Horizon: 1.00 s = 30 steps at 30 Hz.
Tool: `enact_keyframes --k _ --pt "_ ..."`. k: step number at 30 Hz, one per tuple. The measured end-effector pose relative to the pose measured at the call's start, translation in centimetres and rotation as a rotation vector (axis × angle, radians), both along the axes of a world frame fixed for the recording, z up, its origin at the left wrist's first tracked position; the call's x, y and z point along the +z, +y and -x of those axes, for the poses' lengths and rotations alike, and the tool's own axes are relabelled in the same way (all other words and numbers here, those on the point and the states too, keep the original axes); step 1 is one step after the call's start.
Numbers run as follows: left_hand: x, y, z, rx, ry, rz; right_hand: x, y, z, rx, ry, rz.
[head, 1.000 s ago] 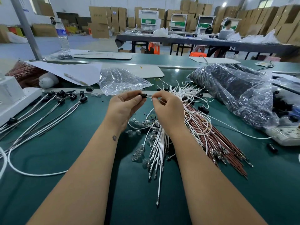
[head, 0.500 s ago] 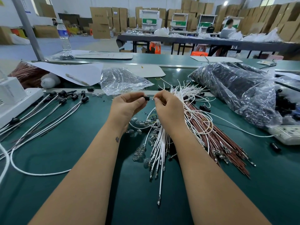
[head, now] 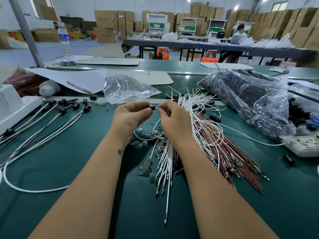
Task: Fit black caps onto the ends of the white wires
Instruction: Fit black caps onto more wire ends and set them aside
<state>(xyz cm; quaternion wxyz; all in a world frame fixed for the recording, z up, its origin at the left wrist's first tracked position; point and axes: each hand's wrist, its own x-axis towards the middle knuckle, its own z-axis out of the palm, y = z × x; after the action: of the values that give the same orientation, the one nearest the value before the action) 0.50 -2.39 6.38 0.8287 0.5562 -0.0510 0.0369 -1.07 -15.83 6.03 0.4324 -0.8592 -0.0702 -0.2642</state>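
Left hand [head: 129, 118] pinches a black cap [head: 152, 107] at fingertips. Right hand [head: 174, 118] pinches a white wire [head: 156, 124] end, tip meeting the cap between both hands. Loose wire bundle [head: 165, 163] lies below the right hand on the surface [head: 60, 161].

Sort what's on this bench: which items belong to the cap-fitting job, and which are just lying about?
Job: black cap pinched in left hand; white wire end held by right hand; white wire bundle; capped wires.

Lying about: water bottle; brown wires; power strip; paper sheet.
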Motion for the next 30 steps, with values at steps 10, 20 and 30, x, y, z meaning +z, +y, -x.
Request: enact_keyframes --k 10,20,30 --pt "0.1 0.0 0.2 0.024 -0.028 -0.129 0.1 0.1 -0.1 0.072 0.026 -0.043" --pt "0.4 0.4 0.5 0.135 -0.085 -0.266 0.6 0.1 -0.1 -0.042 -0.069 0.32" --pt "-0.8 4.8 -0.9 0.915 0.139 -0.527 0.9 -1.8 -0.2 -0.489 -0.122 0.611"
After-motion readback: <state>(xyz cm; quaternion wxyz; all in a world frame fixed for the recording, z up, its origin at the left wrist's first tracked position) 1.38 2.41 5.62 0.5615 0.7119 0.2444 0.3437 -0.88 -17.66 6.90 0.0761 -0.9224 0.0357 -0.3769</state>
